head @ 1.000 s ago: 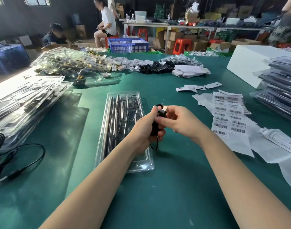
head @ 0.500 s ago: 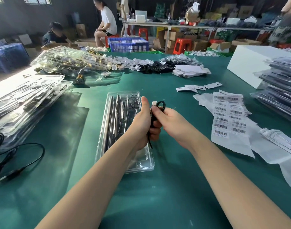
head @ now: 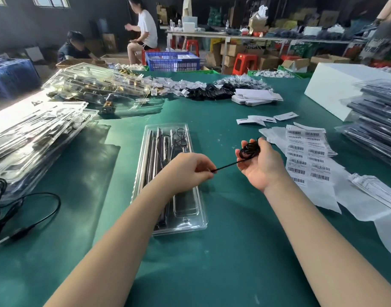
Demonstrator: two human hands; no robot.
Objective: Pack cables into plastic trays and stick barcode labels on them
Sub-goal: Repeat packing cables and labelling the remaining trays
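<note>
Fingers (head: 245, 166) cradle the coiled black cable (head: 248, 149).

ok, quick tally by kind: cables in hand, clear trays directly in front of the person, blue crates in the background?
Black cable: 1
Clear tray: 1
Blue crates: 2
Total: 4

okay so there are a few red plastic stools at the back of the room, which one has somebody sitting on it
The leftmost red stool, left of the blue crate: a person in a white shirt sits on it. The other red stools nearby stand unoccupied.
</note>
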